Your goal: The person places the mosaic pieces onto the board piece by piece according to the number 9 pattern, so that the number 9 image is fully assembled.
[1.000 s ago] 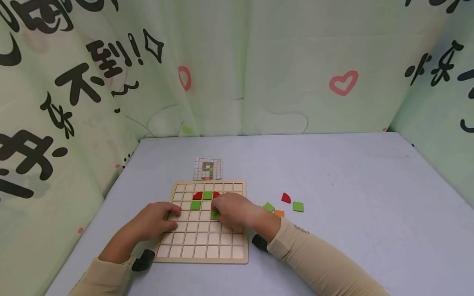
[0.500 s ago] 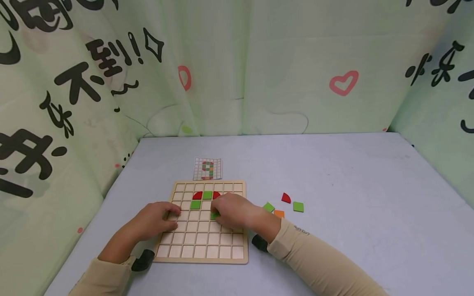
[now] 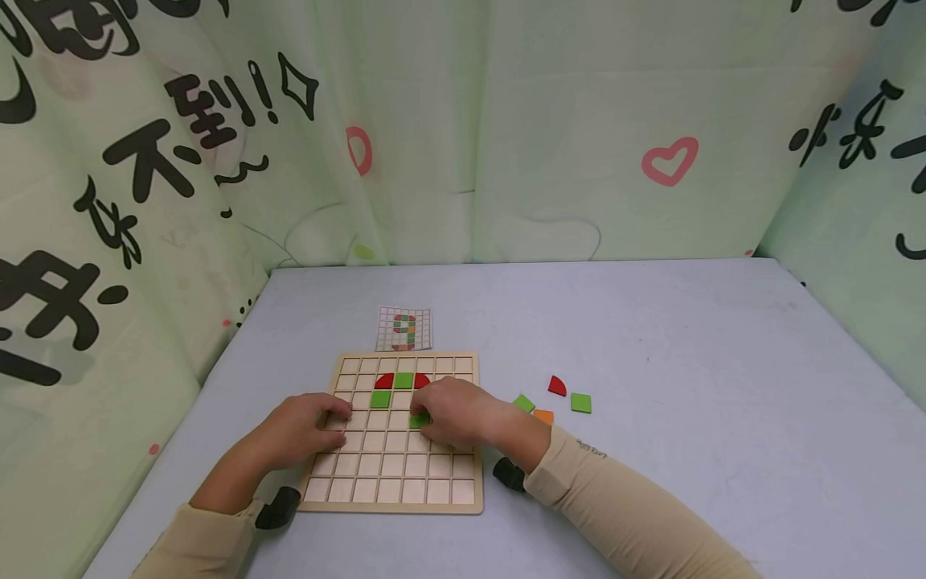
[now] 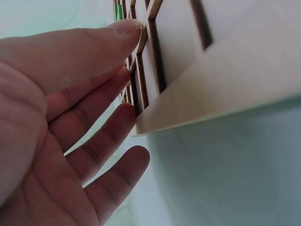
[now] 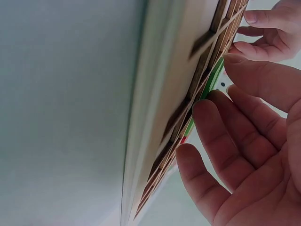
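The right-wrist view bares what the head view half hides: the right grip (image 5: 256, 141) pinches a green tile (image 5: 214, 79) at its edges, on the grid board (image 3: 391, 508). The right wrist partly covers an orange piece (image 3: 543, 416) on the surface (image 3: 687, 362). The left grip (image 3: 307, 422), fingers loosely extended, rests at the board's left rim.

We see the green tile (image 3: 418, 420) only in pt., rest hid. by R hand (image 3: 456, 410); ditto orange tile (image 3: 543, 416), behind its wrist. Past the grip, card (image 3: 403, 329) details too sm. to read.
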### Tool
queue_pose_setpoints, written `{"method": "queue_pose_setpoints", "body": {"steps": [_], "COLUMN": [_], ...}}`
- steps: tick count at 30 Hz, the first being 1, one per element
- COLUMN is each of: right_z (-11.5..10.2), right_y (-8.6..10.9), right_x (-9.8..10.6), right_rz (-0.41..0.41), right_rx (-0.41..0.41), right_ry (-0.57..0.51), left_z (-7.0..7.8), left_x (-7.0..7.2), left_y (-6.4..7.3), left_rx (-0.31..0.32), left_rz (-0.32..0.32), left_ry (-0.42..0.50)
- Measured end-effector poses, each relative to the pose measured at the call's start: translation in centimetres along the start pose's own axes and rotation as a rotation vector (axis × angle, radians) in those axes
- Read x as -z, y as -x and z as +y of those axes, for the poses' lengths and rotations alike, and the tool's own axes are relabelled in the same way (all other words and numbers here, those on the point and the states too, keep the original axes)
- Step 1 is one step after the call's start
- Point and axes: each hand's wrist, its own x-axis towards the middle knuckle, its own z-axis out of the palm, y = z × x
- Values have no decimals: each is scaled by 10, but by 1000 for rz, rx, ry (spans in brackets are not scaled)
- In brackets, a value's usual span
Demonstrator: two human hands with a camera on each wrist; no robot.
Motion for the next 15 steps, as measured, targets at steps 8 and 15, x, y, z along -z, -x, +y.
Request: {"method": "queue_pose_setpoints", "body": {"steps": [8,15], "right_z": [1,5], "right_y": [3,10], "right_x": [4,12], "right_rz": [-14,-4], "right_rx": [-21,-18], "right_ry": [-22,-55], "left_z": [0,-1], "left_x": [0,-1], "left_y": [1,-1], "left_rx": [-1,10], "left_rz": [2,-2], "left_ry": [12,5]}}
